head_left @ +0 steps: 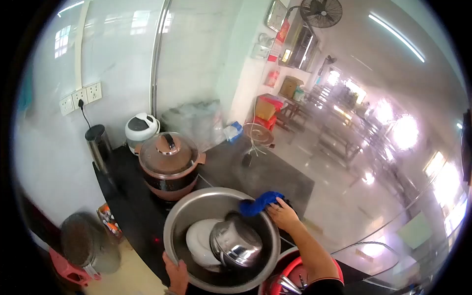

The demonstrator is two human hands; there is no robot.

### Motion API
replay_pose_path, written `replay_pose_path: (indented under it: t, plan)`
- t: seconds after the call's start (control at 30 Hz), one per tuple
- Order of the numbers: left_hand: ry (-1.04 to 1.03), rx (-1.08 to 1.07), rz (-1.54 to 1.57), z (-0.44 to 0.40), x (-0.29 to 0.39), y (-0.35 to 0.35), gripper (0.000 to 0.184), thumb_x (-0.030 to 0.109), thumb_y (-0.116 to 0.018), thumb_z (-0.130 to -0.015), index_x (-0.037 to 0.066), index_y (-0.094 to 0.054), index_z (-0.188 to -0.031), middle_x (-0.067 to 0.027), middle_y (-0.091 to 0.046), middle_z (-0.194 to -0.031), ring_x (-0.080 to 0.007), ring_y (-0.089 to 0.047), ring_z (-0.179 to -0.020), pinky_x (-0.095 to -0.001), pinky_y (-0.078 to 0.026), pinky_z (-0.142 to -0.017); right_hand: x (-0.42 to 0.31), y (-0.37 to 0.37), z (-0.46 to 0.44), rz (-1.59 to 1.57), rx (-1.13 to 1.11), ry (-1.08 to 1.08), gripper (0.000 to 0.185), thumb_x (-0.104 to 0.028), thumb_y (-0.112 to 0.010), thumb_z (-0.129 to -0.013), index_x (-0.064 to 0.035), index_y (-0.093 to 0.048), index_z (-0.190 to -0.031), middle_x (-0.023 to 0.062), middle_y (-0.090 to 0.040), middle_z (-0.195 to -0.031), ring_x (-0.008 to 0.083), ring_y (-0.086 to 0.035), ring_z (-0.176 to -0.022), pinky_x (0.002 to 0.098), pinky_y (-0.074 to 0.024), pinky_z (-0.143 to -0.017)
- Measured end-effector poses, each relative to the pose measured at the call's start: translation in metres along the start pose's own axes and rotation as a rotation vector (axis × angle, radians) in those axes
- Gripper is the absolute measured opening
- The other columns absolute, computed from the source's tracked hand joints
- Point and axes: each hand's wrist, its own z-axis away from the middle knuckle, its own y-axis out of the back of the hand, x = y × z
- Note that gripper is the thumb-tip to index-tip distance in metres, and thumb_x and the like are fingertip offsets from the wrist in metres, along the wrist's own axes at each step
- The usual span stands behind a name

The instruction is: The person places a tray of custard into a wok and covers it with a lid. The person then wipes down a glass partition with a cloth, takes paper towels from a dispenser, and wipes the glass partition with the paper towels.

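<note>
A large metal basin [173, 231] stands on the dark counter in front of me. Inside it lie white plates or bowls [199, 241] and a shiny metal bowl [236, 243], tipped on its side. My left hand [176, 273] grips the basin's near left rim, with part of its fingers hidden. My right hand [282, 214] holds a blue cloth [263, 202] over the far right rim, and the cloth's end hangs into the basin.
A lidded brown pot [169, 162] stands behind the basin, near a white rice cooker [141, 129] and a dark cylinder [98, 145]. At lower right, a red basin [339, 268] contains metal utensils [290, 284]. A bin [91, 246] stands on the floor at left.
</note>
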Motion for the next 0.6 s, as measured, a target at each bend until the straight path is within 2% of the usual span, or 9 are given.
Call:
replay_pose_path:
  t: [0.07,0.13,0.2,0.27,0.33,0.4,0.47,0.53,0.6]
  plan:
    - [0.008,-0.035,-0.032,-0.002,0.025,0.01,0.067,0.005,-0.054,-0.08,-0.007,-0.023,-0.138,-0.0236,-0.048,-0.126,-0.0307,-0.05,-0.115,-0.0362,-0.037,-0.099,0.01,0.013,-0.004,-0.01,-0.012,-0.003,0.04,-0.024,-0.047,-0.087,-0.0121,-0.061,-0.122,-0.0017,-0.055,-0.131,0.0144,-0.044,-0.126,0.0453,-0.0166,-0.115]
    - [0.027,-0.183,-0.018,0.0,0.029,0.022,0.066,0.028,-0.051,-0.095,-0.005,-0.022,-0.144,-0.0232,-0.03,-0.145,-0.0357,-0.031,-0.134,-0.0409,-0.027,-0.109,0.026,0.043,0.002,0.028,-0.098,-0.006,0.037,-0.023,-0.049,-0.085,-0.0137,-0.063,-0.118,-0.0014,-0.058,-0.125,0.0144,-0.047,-0.123,0.047,-0.0208,-0.114]
    - [0.083,-0.245,0.006,-0.003,0.046,0.036,0.07,0.028,-0.052,-0.094,-0.005,-0.017,-0.145,-0.0248,-0.025,-0.147,-0.0377,-0.027,-0.135,-0.0425,-0.025,-0.109,0.059,0.068,0.015,0.06,-0.086,-0.216,0.032,-0.023,-0.049,-0.087,-0.0123,-0.064,-0.113,0.0013,-0.061,-0.12,0.0198,-0.051,-0.118,0.0517,-0.0236,-0.112]
    - [0.152,-0.298,0.012,-0.008,0.041,0.043,0.075,0.028,-0.052,-0.093,-0.006,-0.011,-0.145,-0.0263,-0.019,-0.149,-0.0396,-0.023,-0.137,-0.044,-0.023,-0.11,0.12,0.109,0.033,0.098,0.321,-0.593,0.024,-0.015,-0.054,-0.081,-0.0114,-0.066,-0.101,0.0061,-0.064,-0.1,0.0304,-0.058,-0.104,0.0588,-0.0311,-0.105]
    - [0.024,-0.204,0.002,-0.02,0.018,0.046,0.066,0.006,-0.055,-0.079,-0.008,-0.024,-0.136,-0.0242,-0.048,-0.124,-0.0329,-0.05,-0.114,-0.0376,-0.037,-0.099,0.192,0.176,0.06,0.429,0.008,-0.948,0.026,-0.012,-0.055,-0.078,-0.0083,-0.065,-0.102,0.0125,-0.059,-0.112,0.037,-0.051,-0.112,0.0603,-0.0282,-0.106]
    - [-0.041,-0.206,-0.039,-0.022,0.016,0.054,0.058,0.005,-0.055,-0.081,-0.006,-0.032,-0.133,-0.0233,-0.052,-0.12,-0.0324,-0.054,-0.11,-0.0375,-0.041,-0.096,0.273,0.221,0.092,0.722,0.546,-1.113,0.046,-0.014,-0.052,-0.084,-0.009,-0.054,-0.13,0.0223,-0.052,-0.127,0.0421,-0.042,-0.123,0.055,-0.0263,-0.108]
    - [-0.124,-0.197,-0.055,-0.026,0.032,0.055,0.05,0.005,-0.055,-0.082,-0.005,-0.039,-0.129,-0.0224,-0.057,-0.116,-0.032,-0.058,-0.106,-0.0374,-0.044,-0.093,0.343,0.269,0.123,0.822,0.654,-1.206,0.046,-0.023,-0.044,-0.091,-0.0108,-0.049,-0.135,0.0196,-0.046,-0.137,0.0416,-0.038,-0.128,0.0536,-0.0257,-0.108]
    - [0.183,-0.522,-0.126,-0.028,0.064,0.067,0.076,0.029,-0.052,-0.093,-0.01,-0.01,-0.144,-0.0295,-0.017,-0.148,-0.041,-0.022,-0.136,-0.0439,-0.022,-0.11,0.382,0.286,0.115,0.937,0.635,-1.271,0.046,-0.026,-0.043,-0.092,-0.0106,-0.049,-0.136,0.0178,-0.044,-0.14,0.0406,-0.037,-0.13,0.0525,-0.0262,-0.109]
    - [0.166,-0.507,-0.079,-0.028,0.062,0.064,0.077,0.028,-0.052,-0.093,-0.011,-0.01,-0.143,-0.0307,-0.017,-0.148,-0.0418,-0.022,-0.135,-0.0437,-0.022,-0.11,0.408,0.288,0.091,0.896,0.693,-1.369,0.046,-0.031,-0.042,-0.093,-0.0168,-0.049,-0.136,0.0124,-0.046,-0.14,0.0385,-0.041,-0.128,0.0504,-0.028,-0.108]
